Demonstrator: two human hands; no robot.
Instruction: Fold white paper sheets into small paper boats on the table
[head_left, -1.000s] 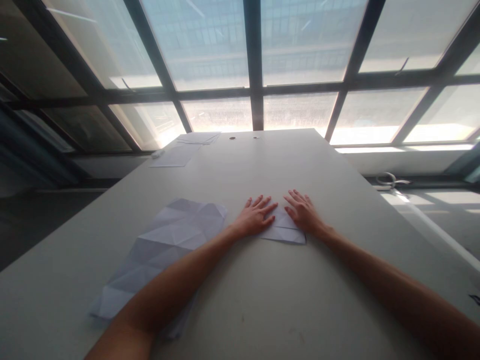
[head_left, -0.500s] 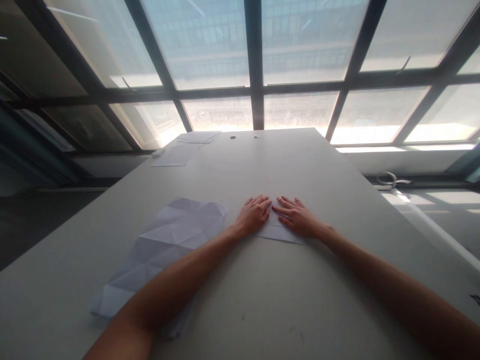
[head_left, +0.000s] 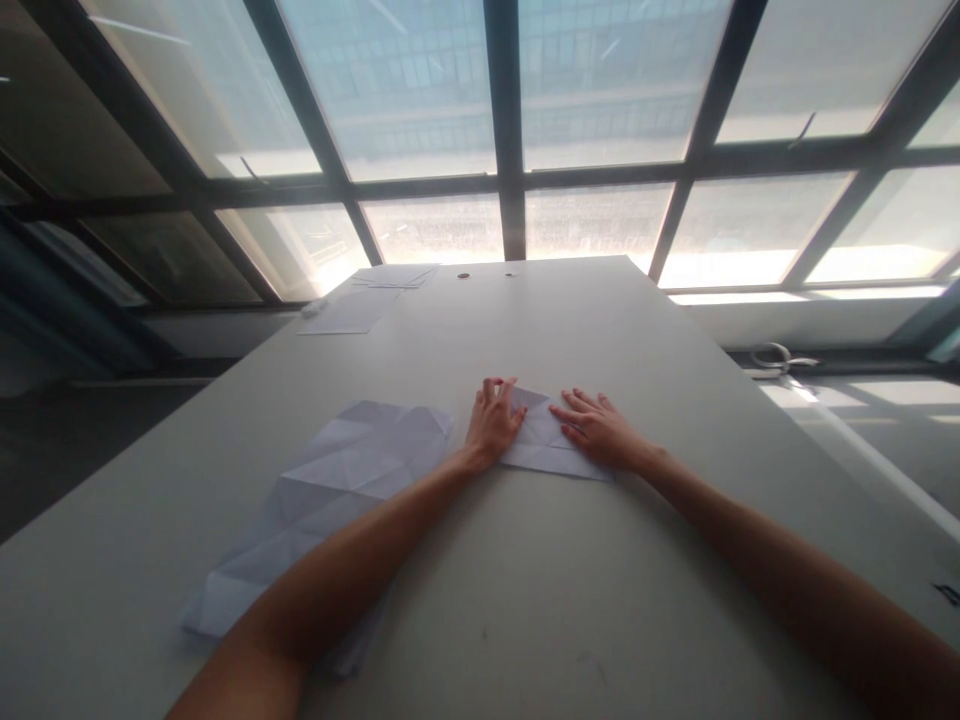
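Note:
A small folded white paper point(head_left: 541, 445) lies flat on the grey table point(head_left: 525, 580) in front of me. My left hand point(head_left: 491, 422) rests on its left edge, fingers pointing away from me and close together. On the paper's right part, my right hand point(head_left: 596, 430) presses flat with its fingers spread and pointing left. Both hands touch the paper without gripping it.
A larger creased white sheet point(head_left: 330, 490) lies left of my left arm. More sheets point(head_left: 360, 305) sit at the table's far left corner. Two small holes point(head_left: 463, 275) mark the far edge. Scissors point(head_left: 780, 358) lie on a ledge to the right, under big windows.
My left hand slid left and forward to the paper's left edge. More of the folded paper now shows between my hands. My right hand barely moved.

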